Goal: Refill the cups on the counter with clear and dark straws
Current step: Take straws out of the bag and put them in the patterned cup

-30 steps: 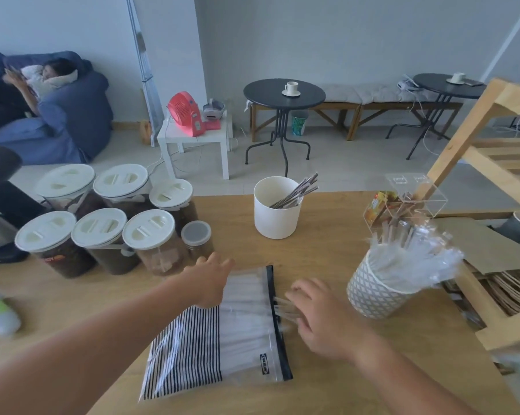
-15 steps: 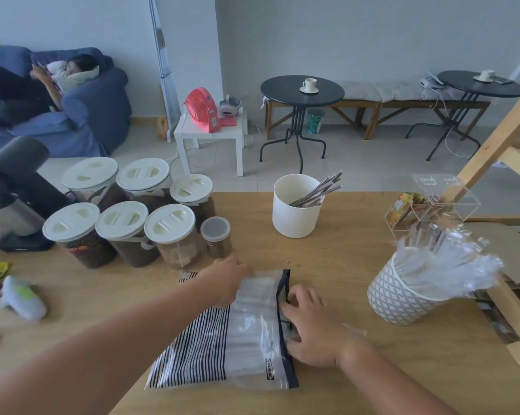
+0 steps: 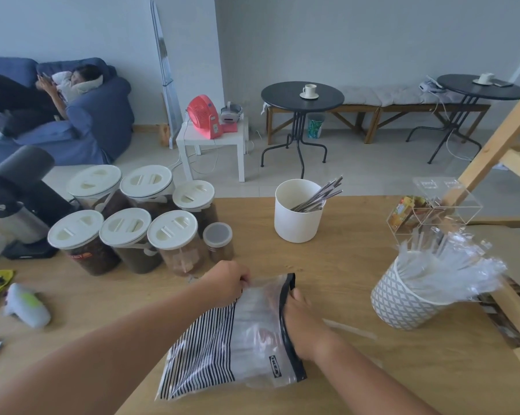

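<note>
Head view: a striped zip bag [image 3: 222, 351] lies on the counter [image 3: 342, 265]. The left hand [image 3: 227, 283] pinches the bag's far corner. The right hand [image 3: 302, 322] is pushed into the bag's mouth with its fingers hidden, so I cannot tell its grip. Beyond the bag stands a white cup [image 3: 296, 218] of dark straws [image 3: 321, 196]. Right of the bag is a patterned cup [image 3: 402, 304] full of clear straws [image 3: 450, 265].

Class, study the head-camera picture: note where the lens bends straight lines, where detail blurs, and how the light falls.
Head view: verticals splay outward, as at the wall corner; clear straws in the patterned cup smear into blur; light is soft and even, shadows on the counter faint, slight sheen on the zip bag.
</note>
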`<control>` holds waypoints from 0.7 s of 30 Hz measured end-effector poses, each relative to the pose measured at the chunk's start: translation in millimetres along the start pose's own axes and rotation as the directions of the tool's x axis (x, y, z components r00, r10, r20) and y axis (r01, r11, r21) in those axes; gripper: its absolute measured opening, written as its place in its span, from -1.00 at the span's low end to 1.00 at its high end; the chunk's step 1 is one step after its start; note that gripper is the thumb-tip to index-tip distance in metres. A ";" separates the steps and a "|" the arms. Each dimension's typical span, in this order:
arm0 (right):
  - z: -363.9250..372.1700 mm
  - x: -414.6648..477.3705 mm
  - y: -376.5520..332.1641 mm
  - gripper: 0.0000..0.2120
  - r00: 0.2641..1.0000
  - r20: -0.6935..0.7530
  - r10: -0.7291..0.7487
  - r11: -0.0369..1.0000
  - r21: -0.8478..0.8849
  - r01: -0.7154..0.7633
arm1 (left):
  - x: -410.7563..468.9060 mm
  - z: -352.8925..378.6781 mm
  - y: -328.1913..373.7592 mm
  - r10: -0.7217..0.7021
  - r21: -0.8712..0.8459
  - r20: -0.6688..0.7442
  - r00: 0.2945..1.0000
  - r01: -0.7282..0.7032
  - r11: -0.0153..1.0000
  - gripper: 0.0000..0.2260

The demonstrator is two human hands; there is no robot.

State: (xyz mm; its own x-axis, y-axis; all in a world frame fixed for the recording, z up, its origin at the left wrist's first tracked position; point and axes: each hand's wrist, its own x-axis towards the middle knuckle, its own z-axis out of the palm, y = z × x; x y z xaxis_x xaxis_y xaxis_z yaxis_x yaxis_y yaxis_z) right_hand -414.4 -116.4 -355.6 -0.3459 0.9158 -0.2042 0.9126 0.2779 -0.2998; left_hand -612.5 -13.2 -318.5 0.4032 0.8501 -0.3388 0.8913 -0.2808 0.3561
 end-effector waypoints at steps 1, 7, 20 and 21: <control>-0.8 2.8 -0.1 -0.31 0.999 -0.019 0.028 1.000 0.009 -0.027 | 0.1 0.8 0.7 0.017 -0.018 -0.006 1.000 -0.017 1.000 -0.84; -1.7 9.8 1.2 -0.54 0.993 0.032 0.117 0.993 0.002 -0.117 | 1.6 2.3 5.2 0.067 -0.112 -0.083 0.994 -0.076 0.991 -0.80; -2.9 10.6 -2.3 -0.61 0.972 0.108 0.210 0.977 -0.053 -0.205 | 1.4 -3.3 6.5 0.117 -0.096 -0.075 0.990 -0.124 0.988 -0.79; -6.2 9.2 -0.2 -0.60 0.965 0.128 0.230 0.973 -0.018 -0.230 | 1.2 -4.4 5.2 0.123 -0.059 -0.060 0.991 -0.126 0.990 -0.79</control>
State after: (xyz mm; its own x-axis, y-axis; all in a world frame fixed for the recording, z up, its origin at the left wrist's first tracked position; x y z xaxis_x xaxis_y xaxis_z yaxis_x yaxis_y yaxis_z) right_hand -416.3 -106.2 -351.6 -0.1515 0.9105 -0.3848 0.9715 0.0654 -0.2277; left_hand -608.2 -11.7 -313.2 0.4963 0.8344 -0.2397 0.8194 -0.3590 0.4470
